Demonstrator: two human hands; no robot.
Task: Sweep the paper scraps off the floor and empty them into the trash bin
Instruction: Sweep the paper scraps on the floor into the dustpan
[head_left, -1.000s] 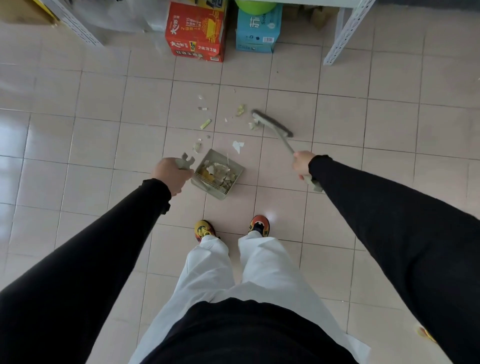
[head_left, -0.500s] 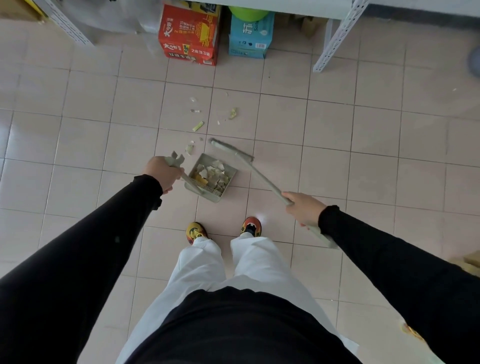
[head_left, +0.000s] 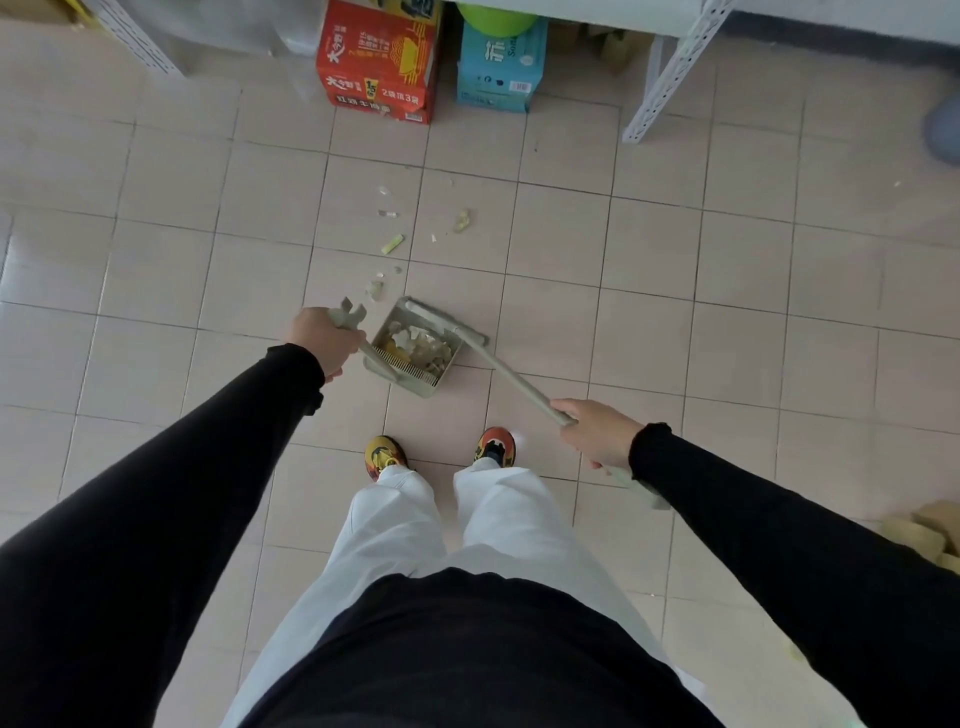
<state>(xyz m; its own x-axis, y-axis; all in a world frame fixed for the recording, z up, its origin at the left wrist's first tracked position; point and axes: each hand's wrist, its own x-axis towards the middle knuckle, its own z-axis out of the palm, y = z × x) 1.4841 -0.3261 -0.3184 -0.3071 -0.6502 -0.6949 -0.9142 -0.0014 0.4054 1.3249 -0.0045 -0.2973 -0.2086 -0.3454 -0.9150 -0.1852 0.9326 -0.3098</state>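
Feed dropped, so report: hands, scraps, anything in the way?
Both busy: left hand grips dustpan handle, right hand grips broom. Some scraps in dustpan, loose scraps on floor beyond. Nothing blocks them.

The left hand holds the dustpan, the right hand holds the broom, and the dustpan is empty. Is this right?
Not fully. The dustpan is not empty: the head view shows paper scraps lying in it. The rest holds: the left hand holds the dustpan and the right hand holds the broom.
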